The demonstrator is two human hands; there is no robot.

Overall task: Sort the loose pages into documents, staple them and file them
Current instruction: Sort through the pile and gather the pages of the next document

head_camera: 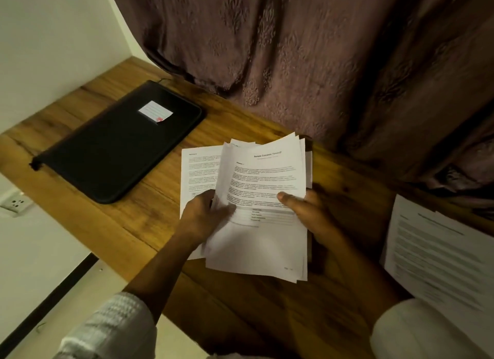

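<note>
Desk (149, 214) — pages (263, 176) gripped btwn both hands (204, 215) (314, 214).

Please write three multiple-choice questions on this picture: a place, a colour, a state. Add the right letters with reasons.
1. The black folder lies where? A. Left of the stack of pages B. Right of it C. Under it
2. The folder's label is? A. Green B. White C. Blue
3. The stack is? A. Untouched B. In the folder C. Held by both hands
1 A: it lies on the desk, leftward.
2 B: white patch on its cover.
3 C: left hand and right hand grip it.
</note>
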